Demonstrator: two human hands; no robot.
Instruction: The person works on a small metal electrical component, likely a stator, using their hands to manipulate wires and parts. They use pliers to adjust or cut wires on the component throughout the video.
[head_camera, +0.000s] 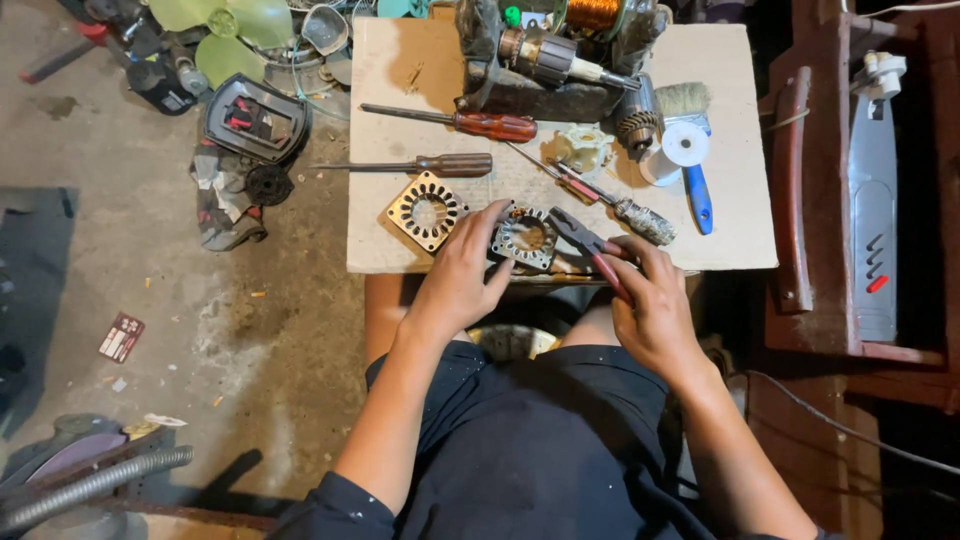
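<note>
Dark-clothed lap nearest; beyond it, the left hand (462, 272) steadies a square motor stator (526, 238) at the near edge of a small worktable (730, 200). Right hand (648, 300) grips red-handled pliers (590, 245), jaws at the stator, apparently working its windings; next needs a firm, careful pull.

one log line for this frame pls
left hand: steadies square metal stator core | right hand: grips red-handled pliers, tips at core | second stator core beside, on board
</note>
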